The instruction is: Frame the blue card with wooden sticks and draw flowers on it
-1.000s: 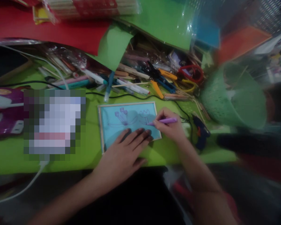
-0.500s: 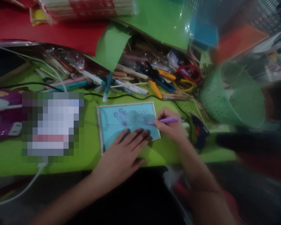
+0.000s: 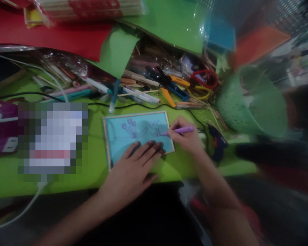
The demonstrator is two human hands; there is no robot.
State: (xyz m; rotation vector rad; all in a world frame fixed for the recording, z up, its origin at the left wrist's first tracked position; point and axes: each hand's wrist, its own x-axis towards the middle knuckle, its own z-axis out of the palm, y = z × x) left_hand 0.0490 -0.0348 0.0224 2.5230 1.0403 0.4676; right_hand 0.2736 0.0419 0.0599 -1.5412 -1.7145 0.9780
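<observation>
A small blue board with a thin pale wooden frame lies on the green tabletop. Purple line drawings of flowers run across its upper half. My left hand rests flat over the lower part of the board, fingers spread, covering some of it. Pinched in my right hand is a purple marker, its tip on or just over the board beside the right-hand flower. The right hand sits at the board's right edge.
Behind the board lie several pens, yellow-handled pliers, and red scissors. A green basket and a glue gun are to the right. At left lies a blurred-out device with a white cable.
The whole scene has shifted slightly left in view. Both hands keep nearly the same place on the board, and the marker stays in the right hand near the same flower.
</observation>
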